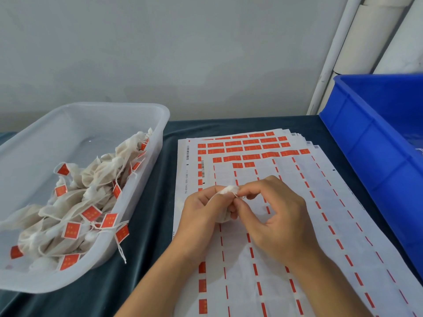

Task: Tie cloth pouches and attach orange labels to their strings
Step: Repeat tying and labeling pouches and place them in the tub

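Meanwhile, above the label sheets (297, 225), the left hand (201, 216) grips a cloth pouch (225, 202) upright, neck topmost, as right hand (274, 216) fingers (242, 192) pinch its string (240, 197) (knot apparently unfinished) just right of the neck.

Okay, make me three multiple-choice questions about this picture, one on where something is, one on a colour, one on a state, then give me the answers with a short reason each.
1. Where do the finished white cloth pouches with orange labels lie?
A. in the translucent plastic tub
B. on the label sheets
C. in the blue crate

2. What colour is the plastic crate at the right edge?
A. green
B. blue
C. grey

3. What is the left hand doing?
A. lying flat on the cloth
B. gripping a small white cloth pouch
C. peeling a label

Answers: 1 A, the pile sits inside the tub at the left. 2 B, its walls are plainly blue. 3 B, its fingers curl round the pouch while the right hand pinches the string.
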The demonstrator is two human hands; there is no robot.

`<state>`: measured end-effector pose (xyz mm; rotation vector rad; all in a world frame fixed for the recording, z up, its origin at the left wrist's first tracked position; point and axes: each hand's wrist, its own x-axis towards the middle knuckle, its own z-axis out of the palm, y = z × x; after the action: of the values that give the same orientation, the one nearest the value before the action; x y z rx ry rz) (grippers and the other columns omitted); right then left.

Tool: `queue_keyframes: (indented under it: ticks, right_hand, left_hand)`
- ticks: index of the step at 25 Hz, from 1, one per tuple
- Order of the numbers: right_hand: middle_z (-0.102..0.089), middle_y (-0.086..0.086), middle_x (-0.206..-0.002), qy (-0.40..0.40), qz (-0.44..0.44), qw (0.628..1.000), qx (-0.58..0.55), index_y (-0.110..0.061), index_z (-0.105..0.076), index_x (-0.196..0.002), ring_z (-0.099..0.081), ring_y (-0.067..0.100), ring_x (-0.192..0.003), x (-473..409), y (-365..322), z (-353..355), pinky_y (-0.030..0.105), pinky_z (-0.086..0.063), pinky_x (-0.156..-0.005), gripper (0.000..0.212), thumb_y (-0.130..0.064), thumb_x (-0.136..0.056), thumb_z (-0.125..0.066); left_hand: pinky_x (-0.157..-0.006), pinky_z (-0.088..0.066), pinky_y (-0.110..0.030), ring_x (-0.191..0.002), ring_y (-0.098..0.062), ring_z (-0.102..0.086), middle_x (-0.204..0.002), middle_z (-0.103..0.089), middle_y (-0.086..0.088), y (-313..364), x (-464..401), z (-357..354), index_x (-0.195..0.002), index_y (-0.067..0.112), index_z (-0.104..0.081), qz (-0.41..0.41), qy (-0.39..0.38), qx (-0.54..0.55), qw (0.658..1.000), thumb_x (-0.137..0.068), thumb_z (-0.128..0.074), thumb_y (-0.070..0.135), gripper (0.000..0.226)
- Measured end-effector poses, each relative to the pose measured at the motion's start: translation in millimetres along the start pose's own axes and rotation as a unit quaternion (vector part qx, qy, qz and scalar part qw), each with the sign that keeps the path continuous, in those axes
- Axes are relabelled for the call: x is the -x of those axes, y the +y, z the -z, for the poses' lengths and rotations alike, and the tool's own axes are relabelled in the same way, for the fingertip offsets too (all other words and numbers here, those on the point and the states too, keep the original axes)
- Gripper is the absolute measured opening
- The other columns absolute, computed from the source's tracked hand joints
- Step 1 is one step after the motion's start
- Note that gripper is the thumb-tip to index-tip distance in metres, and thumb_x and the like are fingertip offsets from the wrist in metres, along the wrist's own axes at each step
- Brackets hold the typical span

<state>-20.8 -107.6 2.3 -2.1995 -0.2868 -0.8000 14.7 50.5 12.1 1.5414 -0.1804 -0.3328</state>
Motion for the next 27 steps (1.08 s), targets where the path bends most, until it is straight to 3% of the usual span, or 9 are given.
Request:
queue_keyframes:
  ticks: [6,10,12,17,27]
  right_hand:
    - [-0.073,-0.006,-0.102,0.004,0.007,1.000,0.026,-0.018,-0.074,-0.105,-0.062,0.002,-0.095,1.1,2.0,-1.0,0.008,-0.049,-0.089,0.025,-0.037,-0.090,-0.070]
    - [-0.072,-0.003,-0.100,0.008,0.017,0.998,0.052,-0.016,-0.073,-0.104,-0.060,0.001,-0.094,1.4,4.9,-3.1,0.011,-0.049,-0.087,0.024,-0.037,-0.092,-0.069]
    - [-0.072,-0.001,-0.097,0.008,0.028,0.998,0.064,-0.015,-0.073,-0.103,-0.062,0.004,-0.091,1.6,6.8,-3.3,0.014,-0.052,-0.083,0.022,-0.036,-0.094,-0.069]
    - [-0.066,-0.003,-0.092,-0.023,0.016,0.998,0.062,-0.017,-0.066,-0.098,-0.058,0.006,-0.084,0.7,6.4,-2.7,0.015,-0.053,-0.074,0.014,-0.031,-0.094,-0.069]
    - [-0.053,-0.020,-0.088,-0.043,-0.049,0.998,-0.014,-0.031,-0.049,-0.096,-0.058,0.004,-0.088,-2.1,0.6,-2.2,0.004,-0.048,-0.075,0.011,-0.032,-0.095,-0.060]
  left_hand:
    - [-0.095,-0.061,-0.053,-0.091,-0.036,-0.072,-0.087,-0.075,-0.011,0.9,-0.9,-1.1,-0.084,0.023,-0.081,-0.014,0.012,-0.019,1.000,-0.098,-0.060,0.040,0.030]
    - [-0.074,-0.060,-0.026,-0.080,-0.020,-0.075,-0.081,-0.077,-0.001,-1.6,1.6,-5.3,-0.080,0.031,-0.079,-0.049,0.038,-0.070,0.996,-0.104,-0.061,0.037,0.031]
    - [-0.070,-0.057,-0.019,-0.077,-0.015,-0.074,-0.079,-0.076,0.002,-2.2,2.4,-7.1,-0.079,0.031,-0.079,-0.057,0.050,-0.090,0.993,-0.105,-0.061,0.032,0.031]
    - [-0.067,-0.056,-0.019,-0.069,-0.010,-0.069,-0.073,-0.074,0.000,1.6,4.0,-6.8,-0.075,0.026,-0.078,-0.075,0.036,-0.097,0.992,-0.104,-0.062,0.023,0.033]
    - [-0.067,-0.055,-0.015,-0.075,-0.014,-0.074,-0.078,-0.076,0.001,1.7,6.1,-11.2,-0.077,0.028,-0.075,-0.059,0.063,-0.095,0.992,-0.102,-0.064,0.030,0.028]
